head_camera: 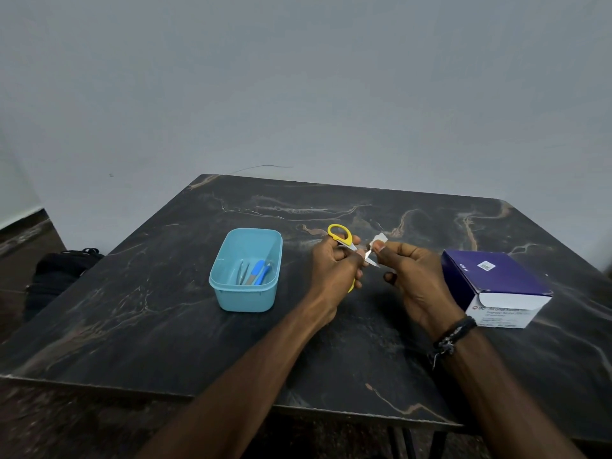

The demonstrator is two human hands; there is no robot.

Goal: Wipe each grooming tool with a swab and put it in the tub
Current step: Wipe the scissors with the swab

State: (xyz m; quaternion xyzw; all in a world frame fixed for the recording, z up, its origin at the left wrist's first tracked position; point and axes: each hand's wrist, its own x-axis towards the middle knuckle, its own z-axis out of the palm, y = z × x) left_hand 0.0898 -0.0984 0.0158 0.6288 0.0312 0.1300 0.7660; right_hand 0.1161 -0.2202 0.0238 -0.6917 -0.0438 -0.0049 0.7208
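My left hand (332, 270) grips small yellow-handled scissors (341, 235) above the table's middle, one handle loop sticking up past my fingers. My right hand (414, 276) pinches a white swab (377, 241) against the scissors' metal blades (371, 258). A light blue tub (246, 296) stands to the left of my hands. Inside it lie metal tweezers (242, 271), a blue-handled tool (258, 270) and another small tool partly hidden beside it.
A purple and white box of alcohol swabs (496, 286) sits at the right, close to my right wrist. The dark marbled table (165, 326) stands against a pale wall. A black bag (56, 276) lies on the floor at the left.
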